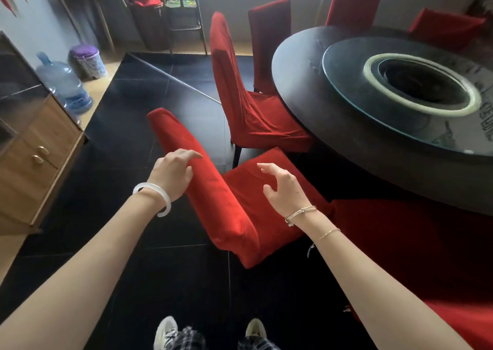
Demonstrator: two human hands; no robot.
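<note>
A chair in a red cover (213, 189) stands just in front of me, its backrest towards me and its seat (256, 181) turned to the round table. My left hand (174, 172) rests on the top edge of the backrest, fingers bent over the cloth, a white bangle on the wrist. My right hand (282, 187) hovers above the seat with fingers spread and relaxed, holding nothing.
A dark round table (306, 104) with a glass turntable (346, 88) fills the right. More red-covered chairs (240, 91) ring it. A wooden cabinet (40, 157) stands at the left, with a water bottle (64, 82) and bin beyond. The floor is black tile.
</note>
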